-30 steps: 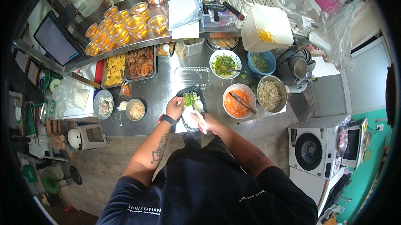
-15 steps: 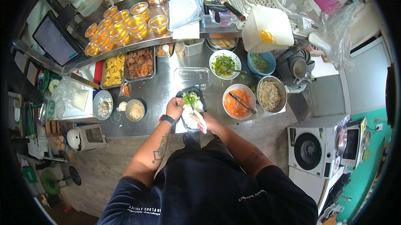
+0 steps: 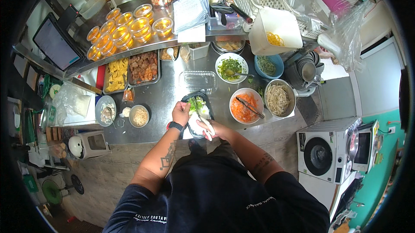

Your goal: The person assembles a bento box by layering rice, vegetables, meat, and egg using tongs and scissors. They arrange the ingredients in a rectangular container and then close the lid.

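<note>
Fingers (image 3: 186, 106) of the left hand (image 3: 180, 113), pinched on green leaves (image 3: 197, 103) over the black tray (image 3: 209, 102), could be nipped if white-handled scissors (image 3: 206, 126) held by the right hand (image 3: 219, 130) are closed too near.

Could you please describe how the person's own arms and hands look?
Both the left hand and right hand are ungloved. The dark short sleeves leave the forearms bare; each carries a dark tattoo, the left geometric. A dark wristwatch circles the left wrist.
</note>
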Action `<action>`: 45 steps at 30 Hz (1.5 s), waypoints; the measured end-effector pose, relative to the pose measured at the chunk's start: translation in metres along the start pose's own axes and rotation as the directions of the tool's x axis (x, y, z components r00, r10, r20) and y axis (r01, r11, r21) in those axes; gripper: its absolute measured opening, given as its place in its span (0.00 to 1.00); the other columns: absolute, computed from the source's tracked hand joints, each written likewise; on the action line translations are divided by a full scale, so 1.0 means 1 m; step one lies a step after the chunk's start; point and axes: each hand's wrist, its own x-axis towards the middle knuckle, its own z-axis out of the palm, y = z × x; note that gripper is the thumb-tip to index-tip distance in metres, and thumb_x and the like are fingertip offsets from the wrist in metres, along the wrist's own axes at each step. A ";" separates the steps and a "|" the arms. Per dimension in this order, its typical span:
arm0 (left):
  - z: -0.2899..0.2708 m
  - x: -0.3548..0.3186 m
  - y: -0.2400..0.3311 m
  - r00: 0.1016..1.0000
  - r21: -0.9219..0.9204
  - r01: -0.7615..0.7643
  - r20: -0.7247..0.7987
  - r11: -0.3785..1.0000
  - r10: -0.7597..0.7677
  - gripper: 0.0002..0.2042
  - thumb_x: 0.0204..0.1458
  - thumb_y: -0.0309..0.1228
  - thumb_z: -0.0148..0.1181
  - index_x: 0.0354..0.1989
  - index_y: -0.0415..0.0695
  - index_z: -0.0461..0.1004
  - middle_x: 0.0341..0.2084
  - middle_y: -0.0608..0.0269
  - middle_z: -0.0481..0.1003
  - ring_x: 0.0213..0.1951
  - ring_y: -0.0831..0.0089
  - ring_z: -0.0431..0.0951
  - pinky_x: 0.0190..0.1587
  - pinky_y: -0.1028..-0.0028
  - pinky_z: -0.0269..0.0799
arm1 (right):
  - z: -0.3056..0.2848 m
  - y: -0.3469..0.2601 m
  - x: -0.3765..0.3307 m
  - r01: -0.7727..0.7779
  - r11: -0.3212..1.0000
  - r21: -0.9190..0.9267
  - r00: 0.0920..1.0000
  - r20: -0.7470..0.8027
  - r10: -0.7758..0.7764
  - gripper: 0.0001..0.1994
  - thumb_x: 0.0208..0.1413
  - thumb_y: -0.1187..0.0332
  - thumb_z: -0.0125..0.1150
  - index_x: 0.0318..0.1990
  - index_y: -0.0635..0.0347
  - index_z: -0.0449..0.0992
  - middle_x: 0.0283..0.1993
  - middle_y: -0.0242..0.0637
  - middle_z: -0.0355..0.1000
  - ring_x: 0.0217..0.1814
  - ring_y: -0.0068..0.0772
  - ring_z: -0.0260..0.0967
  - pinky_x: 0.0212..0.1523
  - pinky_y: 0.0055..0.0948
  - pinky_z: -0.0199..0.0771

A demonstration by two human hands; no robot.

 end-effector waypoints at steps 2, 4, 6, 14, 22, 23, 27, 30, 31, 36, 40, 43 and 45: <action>-0.002 0.001 0.005 0.999 -0.026 0.033 0.037 0.999 -0.032 0.08 0.61 0.30 0.64 0.34 0.41 0.74 0.22 0.68 0.76 0.19 0.82 0.72 0.21 0.77 0.69 | 0.001 -0.003 -0.007 -0.005 1.000 -0.001 1.000 -0.003 0.005 0.33 0.58 0.32 0.59 0.52 0.55 0.71 0.29 0.29 0.69 0.25 0.21 0.69 0.24 0.21 0.70; -0.006 0.001 0.003 0.994 -0.050 0.056 0.097 0.997 -0.051 0.08 0.61 0.30 0.63 0.32 0.41 0.75 0.22 0.68 0.77 0.19 0.82 0.72 0.22 0.77 0.70 | 0.000 0.002 -0.003 -0.001 1.000 0.010 1.000 -0.015 0.001 0.33 0.58 0.32 0.59 0.50 0.55 0.72 0.28 0.28 0.69 0.24 0.21 0.69 0.23 0.22 0.70; -0.006 0.002 0.001 0.996 -0.012 0.052 0.079 0.999 -0.051 0.08 0.61 0.30 0.63 0.31 0.41 0.75 0.22 0.68 0.77 0.20 0.83 0.72 0.22 0.77 0.70 | -0.002 0.012 0.007 0.025 0.999 -0.019 0.998 -0.065 -0.026 0.32 0.58 0.32 0.59 0.48 0.55 0.72 0.27 0.27 0.68 0.22 0.22 0.68 0.22 0.22 0.69; -0.014 0.019 -0.025 0.995 -0.087 0.007 -0.094 0.996 -0.015 0.08 0.63 0.31 0.58 0.34 0.39 0.76 0.21 0.65 0.76 0.17 0.81 0.70 0.19 0.76 0.67 | 0.009 0.020 -0.006 0.013 0.981 0.195 1.000 0.015 -0.016 0.38 0.58 0.29 0.55 0.54 0.58 0.69 0.34 0.32 0.70 0.31 0.26 0.71 0.33 0.26 0.73; -0.009 0.004 0.029 0.874 -0.306 0.485 0.173 0.819 -0.453 0.08 0.64 0.33 0.56 0.35 0.41 0.73 0.18 0.66 0.71 0.13 0.81 0.66 0.12 0.79 0.58 | 0.009 0.022 0.002 -0.011 0.997 0.074 0.999 0.037 0.008 0.34 0.61 0.33 0.56 0.60 0.51 0.66 0.40 0.31 0.71 0.35 0.22 0.72 0.37 0.23 0.73; -0.008 0.003 0.029 0.883 -0.284 0.470 0.151 0.836 -0.445 0.08 0.64 0.32 0.57 0.35 0.41 0.72 0.18 0.66 0.71 0.13 0.81 0.66 0.12 0.79 0.58 | 0.011 0.019 0.003 0.045 0.990 0.132 0.999 -0.013 -0.043 0.33 0.59 0.34 0.60 0.55 0.55 0.70 0.36 0.31 0.72 0.30 0.22 0.71 0.29 0.22 0.70; -0.004 0.004 0.025 0.946 -0.235 0.322 0.034 0.917 -0.323 0.08 0.62 0.31 0.59 0.33 0.40 0.72 0.18 0.64 0.72 0.12 0.80 0.66 0.11 0.79 0.58 | 0.003 0.011 0.008 0.082 0.996 -0.044 0.984 -0.155 -0.088 0.31 0.58 0.35 0.62 0.43 0.58 0.75 0.24 0.29 0.69 0.19 0.23 0.66 0.18 0.22 0.65; -0.003 0.007 0.023 0.934 -0.242 0.345 -0.008 0.907 -0.357 0.08 0.60 0.30 0.60 0.31 0.40 0.72 0.18 0.63 0.73 0.12 0.80 0.67 0.11 0.78 0.57 | -0.006 0.019 0.004 0.044 0.986 -0.164 0.985 -0.155 -0.070 0.33 0.58 0.33 0.60 0.48 0.57 0.74 0.29 0.30 0.70 0.24 0.22 0.69 0.24 0.24 0.69; -0.004 0.007 0.022 0.934 -0.254 0.339 -0.027 0.906 -0.357 0.08 0.60 0.30 0.60 0.31 0.40 0.73 0.17 0.63 0.73 0.12 0.79 0.67 0.11 0.78 0.57 | -0.004 0.020 0.000 0.037 0.997 -0.062 0.990 -0.132 -0.045 0.34 0.57 0.31 0.59 0.49 0.57 0.73 0.30 0.30 0.70 0.26 0.22 0.69 0.25 0.24 0.70; -0.003 0.009 0.014 0.950 -0.224 0.284 -0.068 0.932 -0.306 0.09 0.60 0.31 0.60 0.30 0.40 0.74 0.13 0.64 0.71 0.11 0.78 0.67 0.12 0.77 0.58 | 0.011 0.032 -0.012 0.013 1.000 -0.010 0.999 0.037 -0.012 0.41 0.55 0.26 0.55 0.59 0.54 0.69 0.37 0.33 0.71 0.33 0.23 0.72 0.32 0.25 0.73; 0.005 0.002 0.021 0.960 -0.094 0.259 -0.080 0.961 -0.267 0.11 0.61 0.34 0.62 0.31 0.40 0.75 0.13 0.65 0.71 0.11 0.78 0.67 0.13 0.76 0.59 | 0.018 0.013 0.000 0.044 0.999 -0.022 0.995 -0.091 -0.046 0.37 0.56 0.28 0.56 0.54 0.54 0.73 0.31 0.30 0.70 0.26 0.20 0.69 0.24 0.21 0.67; 0.003 -0.006 0.029 0.973 -0.123 0.229 0.040 0.966 -0.226 0.11 0.62 0.35 0.63 0.37 0.37 0.78 0.17 0.65 0.74 0.15 0.81 0.69 0.17 0.78 0.62 | 0.010 0.002 -0.004 0.027 1.000 0.011 0.994 -0.109 -0.026 0.34 0.57 0.30 0.59 0.50 0.55 0.73 0.28 0.28 0.68 0.22 0.21 0.68 0.21 0.21 0.66; -0.003 -0.018 0.029 0.978 -0.085 0.137 0.169 0.987 -0.121 0.12 0.63 0.34 0.63 0.43 0.36 0.79 0.21 0.66 0.76 0.18 0.83 0.70 0.20 0.79 0.64 | 0.007 0.001 -0.003 0.010 1.000 0.022 0.990 -0.138 -0.007 0.33 0.57 0.32 0.60 0.48 0.56 0.74 0.25 0.28 0.68 0.21 0.21 0.67 0.21 0.22 0.67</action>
